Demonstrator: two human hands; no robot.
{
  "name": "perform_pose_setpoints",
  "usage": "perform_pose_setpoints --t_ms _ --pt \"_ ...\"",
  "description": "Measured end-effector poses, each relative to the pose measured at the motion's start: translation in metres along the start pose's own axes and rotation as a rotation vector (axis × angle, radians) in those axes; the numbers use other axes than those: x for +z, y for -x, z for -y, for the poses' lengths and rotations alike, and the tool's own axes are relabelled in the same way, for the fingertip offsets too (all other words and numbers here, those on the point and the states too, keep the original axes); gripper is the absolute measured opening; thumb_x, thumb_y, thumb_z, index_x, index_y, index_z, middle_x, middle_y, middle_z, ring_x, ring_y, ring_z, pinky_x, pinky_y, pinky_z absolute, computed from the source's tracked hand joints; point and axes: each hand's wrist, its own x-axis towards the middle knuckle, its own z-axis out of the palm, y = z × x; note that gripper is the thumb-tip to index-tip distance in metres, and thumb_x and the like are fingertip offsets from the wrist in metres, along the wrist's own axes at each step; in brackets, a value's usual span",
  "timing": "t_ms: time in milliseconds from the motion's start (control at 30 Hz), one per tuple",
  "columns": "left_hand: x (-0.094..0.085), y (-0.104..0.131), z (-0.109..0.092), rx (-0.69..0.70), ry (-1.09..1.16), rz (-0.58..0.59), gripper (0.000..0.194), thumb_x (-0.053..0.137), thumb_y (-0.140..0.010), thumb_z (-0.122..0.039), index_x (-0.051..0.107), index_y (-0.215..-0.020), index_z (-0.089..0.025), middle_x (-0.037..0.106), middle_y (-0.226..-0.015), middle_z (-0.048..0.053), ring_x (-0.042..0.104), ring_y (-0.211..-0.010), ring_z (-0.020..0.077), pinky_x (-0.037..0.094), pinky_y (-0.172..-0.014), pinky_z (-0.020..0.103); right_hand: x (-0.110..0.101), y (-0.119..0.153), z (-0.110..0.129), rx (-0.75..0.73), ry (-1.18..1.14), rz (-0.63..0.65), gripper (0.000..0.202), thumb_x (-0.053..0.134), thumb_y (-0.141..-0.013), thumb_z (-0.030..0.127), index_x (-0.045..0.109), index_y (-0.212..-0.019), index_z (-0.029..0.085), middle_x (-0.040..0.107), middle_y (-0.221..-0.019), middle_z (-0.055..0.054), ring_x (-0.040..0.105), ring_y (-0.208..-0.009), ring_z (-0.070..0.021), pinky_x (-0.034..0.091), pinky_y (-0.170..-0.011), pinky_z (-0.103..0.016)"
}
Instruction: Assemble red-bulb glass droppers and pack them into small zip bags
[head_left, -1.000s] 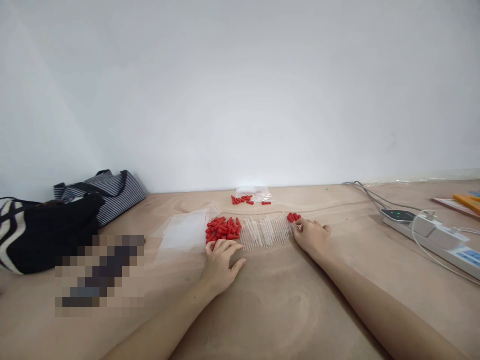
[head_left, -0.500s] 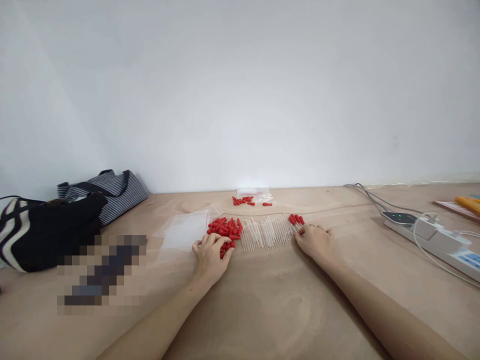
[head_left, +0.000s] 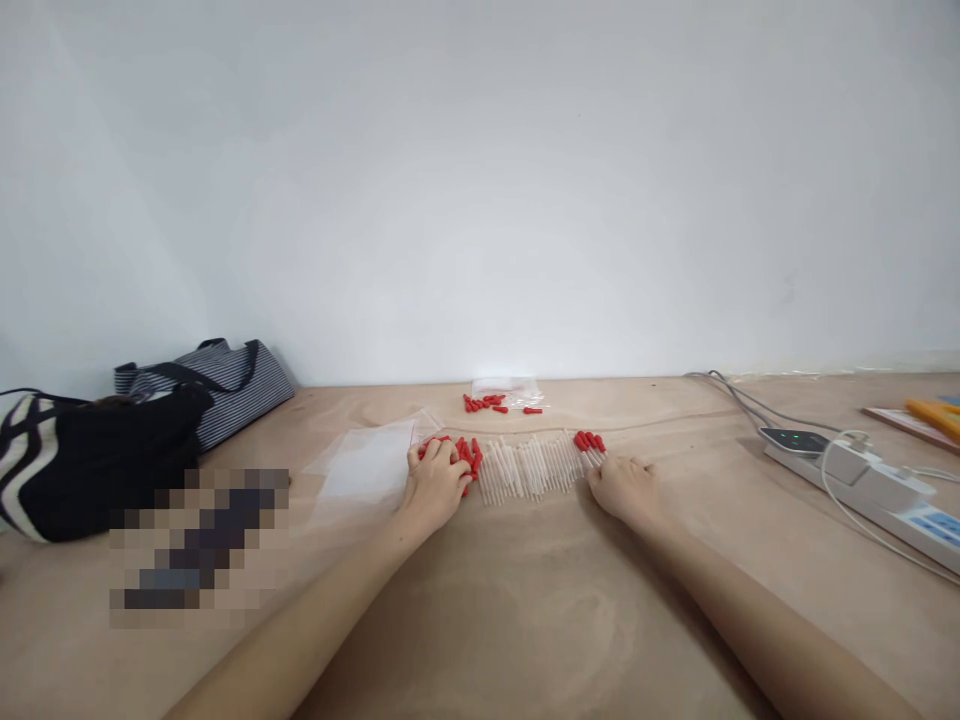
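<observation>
My left hand (head_left: 437,482) is curled down over a pile of red rubber bulbs (head_left: 475,455), and its fingers hide much of the pile. To the right of the pile lies a row of thin clear dropper tubes (head_left: 532,466), side by side on the wooden table. At the right end of that row, my right hand (head_left: 621,486) is closed around the lower part of several droppers (head_left: 589,441). Their red bulb ends point away from me, while the fingertips on the tubes are partly hidden.
Farther back lie more red bulbs (head_left: 484,403) and a clear plastic bag (head_left: 510,388). Flat plastic bags (head_left: 367,462) lie left of the pile. Dark and striped bags (head_left: 244,390) are at far left. A power strip (head_left: 877,490) with cables stands at right.
My left hand has moved slightly forward and its fingers now cover more of the red bulb pile. My right hand stays in place on the droppers.
</observation>
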Motion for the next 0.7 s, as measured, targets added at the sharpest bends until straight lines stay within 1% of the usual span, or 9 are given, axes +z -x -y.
perform_pose_setpoints --t_ms 67,167,267,367,500,567,633,700 --pt "0.001 -0.003 0.000 0.015 -0.005 0.009 0.011 0.058 -0.075 -0.020 0.064 -0.066 -0.021 0.056 -0.081 0.005 0.046 -0.089 0.0239 0.026 -0.079 0.043 -0.002 0.002 0.001 -0.020 -0.035 -0.020 0.031 0.035 -0.080 0.027 0.062 -0.073 0.014 0.064 -0.079 -0.015 0.057 -0.081 -0.0266 0.032 -0.071 -0.038" --pt "0.003 -0.006 0.000 0.037 -0.016 0.025 0.011 0.059 -0.074 -0.018 0.063 -0.064 -0.019 0.057 -0.081 0.005 0.046 -0.089 0.0243 0.027 -0.079 0.043 -0.002 0.006 0.005 -0.088 -0.144 -0.098 0.029 0.033 -0.083 0.027 0.058 -0.076 0.015 0.063 -0.081 -0.013 0.054 -0.084 -0.0261 0.030 -0.072 -0.037" --pt "0.001 -0.009 -0.003 0.052 -0.027 0.033 0.015 0.056 -0.075 -0.013 0.062 -0.063 -0.019 0.057 -0.082 0.006 0.047 -0.088 0.0243 0.027 -0.079 0.042 0.000 0.013 0.011 -0.203 -0.265 -0.185 0.024 0.031 -0.085 0.025 0.053 -0.079 0.015 0.062 -0.085 -0.010 0.052 -0.085 -0.0234 0.027 -0.071 -0.034" --pt "-0.003 -0.008 -0.007 0.040 -0.030 0.016 0.016 0.053 -0.077 -0.011 0.062 -0.065 -0.019 0.058 -0.084 0.007 0.046 -0.089 0.0246 0.027 -0.079 0.042 0.000 0.020 0.015 -0.347 -0.341 -0.218 0.020 0.032 -0.086 0.023 0.049 -0.077 0.016 0.061 -0.082 -0.007 0.050 -0.083 -0.0204 0.025 -0.069 -0.031" --pt "-0.013 0.008 -0.017 0.020 0.011 -0.031 0.013 0.053 -0.079 -0.016 0.061 -0.070 -0.020 0.058 -0.085 0.005 0.047 -0.086 0.0223 0.028 -0.078 0.041 -0.009 0.030 0.017 -0.574 -0.339 -0.166 0.015 0.039 -0.085 0.021 0.051 -0.076 0.018 0.060 -0.078 -0.003 0.048 -0.078 -0.0168 0.023 -0.070 -0.030" --pt "-0.016 0.021 -0.023 0.029 0.137 -0.052 0.011 0.055 -0.077 -0.016 0.061 -0.069 -0.020 0.057 -0.080 0.003 0.048 -0.081 0.0202 0.029 -0.076 0.040 -0.013 0.034 0.018 -0.656 -0.318 -0.124 0.012 0.043 -0.083 0.021 0.053 -0.076 0.019 0.060 -0.078 -0.002 0.047 -0.080 -0.0167 0.022 -0.071 -0.031" --pt "-0.016 0.034 -0.029 0.046 0.249 -0.009 0.010 0.056 -0.076 -0.016 0.060 -0.068 -0.019 0.056 -0.077 0.003 0.049 -0.078 0.0192 0.031 -0.074 0.039 -0.015 0.036 0.018 -0.698 -0.300 -0.082 0.012 0.046 -0.083 0.022 0.054 -0.075 0.019 0.060 -0.077 -0.002 0.047 -0.080 -0.0169 0.021 -0.072 -0.032" --pt "-0.015 0.043 -0.033 0.032 0.339 0.040 0.009 0.055 -0.075 -0.016 0.060 -0.068 -0.019 0.056 -0.077 0.003 0.050 -0.078 0.0195 0.034 -0.071 0.037 -0.015 0.037 0.019 -0.720 -0.296 -0.047 0.013 0.046 -0.083 0.023 0.055 -0.074 0.019 0.061 -0.075 -0.002 0.047 -0.080 -0.0170 0.021 -0.073 -0.033"
